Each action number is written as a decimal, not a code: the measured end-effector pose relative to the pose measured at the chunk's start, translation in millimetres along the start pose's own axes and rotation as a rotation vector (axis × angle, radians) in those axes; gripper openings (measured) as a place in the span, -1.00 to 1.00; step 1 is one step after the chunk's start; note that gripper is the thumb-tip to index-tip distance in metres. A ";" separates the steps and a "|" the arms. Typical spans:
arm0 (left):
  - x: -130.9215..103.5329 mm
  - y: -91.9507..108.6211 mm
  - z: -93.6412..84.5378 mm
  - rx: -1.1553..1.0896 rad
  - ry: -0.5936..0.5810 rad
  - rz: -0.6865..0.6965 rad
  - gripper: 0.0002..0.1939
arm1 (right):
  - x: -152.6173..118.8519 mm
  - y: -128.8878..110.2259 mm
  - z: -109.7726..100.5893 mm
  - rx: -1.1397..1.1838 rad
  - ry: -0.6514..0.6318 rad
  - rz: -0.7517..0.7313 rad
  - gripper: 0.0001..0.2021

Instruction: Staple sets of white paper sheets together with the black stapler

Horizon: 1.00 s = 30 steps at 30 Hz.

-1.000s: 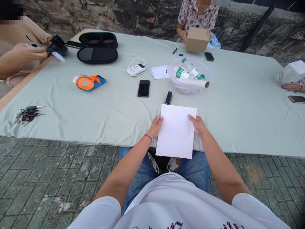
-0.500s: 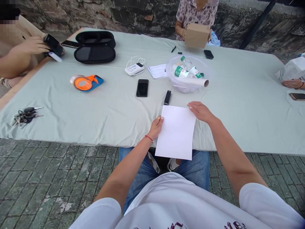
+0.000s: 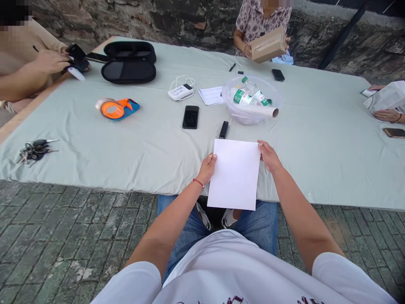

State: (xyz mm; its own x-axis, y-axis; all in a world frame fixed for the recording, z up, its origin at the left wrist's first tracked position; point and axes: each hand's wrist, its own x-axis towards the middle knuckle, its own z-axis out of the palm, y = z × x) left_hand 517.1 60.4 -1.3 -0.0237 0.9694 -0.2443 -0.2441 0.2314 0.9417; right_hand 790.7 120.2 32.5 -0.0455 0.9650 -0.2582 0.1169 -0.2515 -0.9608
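Observation:
White blank paper (image 3: 234, 175) is held over the table's front edge, its lower part hanging above my lap. My left hand (image 3: 207, 168) pinches its left edge, thumb on top. At the upper right corner my right hand (image 3: 268, 155) grips the paper between thumb and fingers; some fingertips are hidden behind it. Just beyond the top edge lies a black stapler (image 3: 224, 129), its near end partly covered by the sheet. A black phone (image 3: 190, 117) rests farther left.
A plastic basin (image 3: 248, 118) holds bottles and a paper roll. Around it are printed sheets (image 3: 210, 96), a white power bank (image 3: 180, 92), a tape dispenser (image 3: 117, 109), keys (image 3: 36, 151) and an open black case (image 3: 128, 71). Across the table a person holds a cardboard box (image 3: 268, 44); others sit at both sides.
My right hand has come down from above the paper's corner and taken hold of its right edge. The paper sits straighter. The person opposite has tilted the cardboard box.

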 end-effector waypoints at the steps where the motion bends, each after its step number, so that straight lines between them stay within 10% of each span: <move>1: 0.8 0.1 0.6 -0.026 0.012 -0.015 -0.66 | -4.6 7.2 1.8 0.092 -0.015 0.065 -0.55; 15: 34.8 7.9 5.7 -0.179 0.179 -0.398 -0.88 | -39.4 53.0 21.0 0.340 0.026 0.323 -0.78; 30: 38.7 2.5 6.8 -0.136 0.168 -0.378 -0.88 | -36.6 68.0 14.6 0.370 0.090 0.328 -0.75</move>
State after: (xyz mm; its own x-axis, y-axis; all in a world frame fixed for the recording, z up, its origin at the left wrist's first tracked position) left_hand 522.1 99.0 -6.9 -0.0630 0.7894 -0.6107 -0.3915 0.5433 0.7427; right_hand 785.8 66.7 -24.9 0.0222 0.8294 -0.5582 -0.2498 -0.5361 -0.8064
